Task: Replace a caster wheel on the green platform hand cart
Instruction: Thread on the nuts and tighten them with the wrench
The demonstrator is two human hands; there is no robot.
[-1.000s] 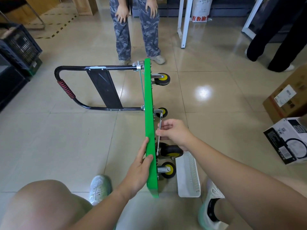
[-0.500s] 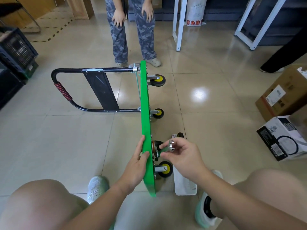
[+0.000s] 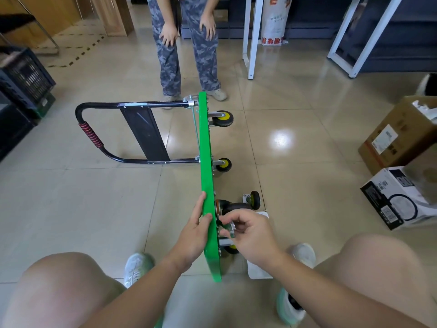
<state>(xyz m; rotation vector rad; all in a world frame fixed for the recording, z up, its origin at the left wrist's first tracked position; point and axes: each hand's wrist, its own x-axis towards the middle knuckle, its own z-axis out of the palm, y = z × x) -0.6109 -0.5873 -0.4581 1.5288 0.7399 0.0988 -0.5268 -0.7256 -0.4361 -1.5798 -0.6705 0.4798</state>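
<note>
green platform hand cart (image 3: 207,162): mid-view, tipped on its long edge on the floor; thin, flat, glossy deck, wheel side facing right.
black crate (image 3: 23,74): far left, lattice-walled plastic, well apart from the cart.
handle (image 3: 91,136): black bent tube with a red ribbed wrap, stretched out left of the deck; a flat black panel (image 3: 144,136) spans it.
bystander (image 3: 189,55): camouflage trousers, hands on thighs, just beyond the cart's far end.
left hand (image 3: 195,230): clamped on the near deck edge, fingers along the left face, thumb over the rim.
right hand (image 3: 251,235): thumb and fingertips pinched together on a small silvery metal part (image 3: 230,227) close against the underside; it hides most of the nearest caster.
mounted casters (image 3: 223,119): black tyres, yellow hubs, metal forks; a bigger black wheel (image 3: 236,207) sits just above the right hand.
loose caster (image 3: 253,200): on the floor, just right of the cart.
white tray (image 3: 259,268): under the right wrist, mostly hidden.
cardboard box (image 3: 402,136): brown, far right, above a white printed box (image 3: 397,197).
floor (image 3: 71,209): glossy beige tiles.
</note>
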